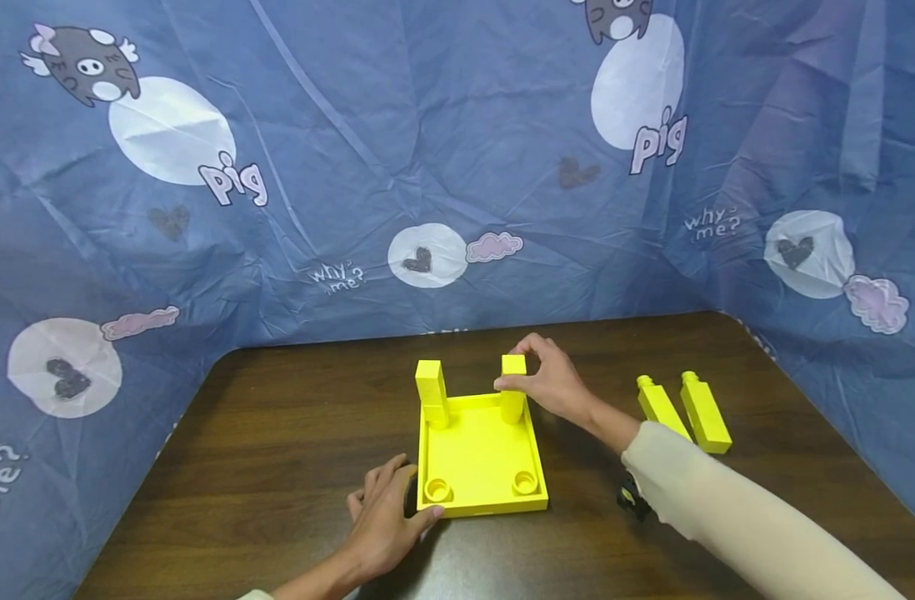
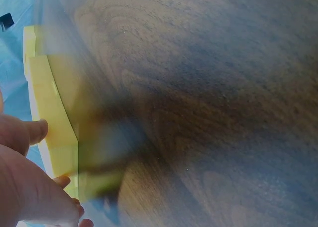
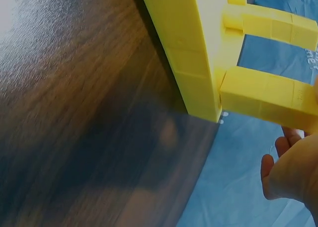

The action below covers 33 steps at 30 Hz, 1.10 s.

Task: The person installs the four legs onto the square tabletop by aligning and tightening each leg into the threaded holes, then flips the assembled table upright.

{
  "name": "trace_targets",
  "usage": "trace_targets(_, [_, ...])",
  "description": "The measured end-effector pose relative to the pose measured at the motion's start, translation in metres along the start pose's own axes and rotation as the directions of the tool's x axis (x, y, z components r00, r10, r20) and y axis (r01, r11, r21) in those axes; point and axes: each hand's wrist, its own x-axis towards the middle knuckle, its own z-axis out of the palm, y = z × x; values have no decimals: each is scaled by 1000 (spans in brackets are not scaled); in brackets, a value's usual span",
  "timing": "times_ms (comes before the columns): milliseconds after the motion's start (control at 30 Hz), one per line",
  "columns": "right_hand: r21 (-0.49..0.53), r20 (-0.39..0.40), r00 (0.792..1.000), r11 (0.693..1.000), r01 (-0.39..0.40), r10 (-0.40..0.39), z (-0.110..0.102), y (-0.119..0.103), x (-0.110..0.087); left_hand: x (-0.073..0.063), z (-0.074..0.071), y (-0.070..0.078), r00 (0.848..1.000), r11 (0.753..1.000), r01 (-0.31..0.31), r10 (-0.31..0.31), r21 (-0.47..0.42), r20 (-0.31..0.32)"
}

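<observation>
A yellow square toy table top with a raised rim lies upside down on the dark wooden table. One table leg stands upright in its far left corner. At the far right corner, my right hand grips another upright leg between thumb and fingers near its top. My left hand holds the near left corner of the top, thumb at the front edge and fingers along the left side. Two round sockets show in the near corners.
Two loose yellow legs with round knobbed ends lie to the right, one partly behind the right sleeve. A blue printed cloth hangs behind the wooden table and along its sides.
</observation>
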Motion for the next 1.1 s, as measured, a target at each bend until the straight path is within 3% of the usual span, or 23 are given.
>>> trace_targets(200, [-21,7,997,997,-74,74,5,-3,1,0,0,0,1000,1000,-1,1,3,4])
trace_targets(367, [-49,44,995,995,-83,86,5,-2,-2,0,0,0,1000,1000,3,-3,2,5])
trace_targets(600, [0,125,992,1000,-26,26,-4,4,-3,0,0,0,1000,1000,-1,1,3,-2])
trace_targets(833, [90,228,972,995,33,-52,-17,8,-2,0,-1,0,1000,1000,-2,2,1,1])
trace_targets(967, [105,216,971,991,78,-99,-19,10,-1,-1,-1,0,1000,1000,3,-3,-4,9])
trace_targets(1100, [98,160,983,993,71,-87,-14,9,1,0,-1,0,1000,1000,4,-4,-1,8])
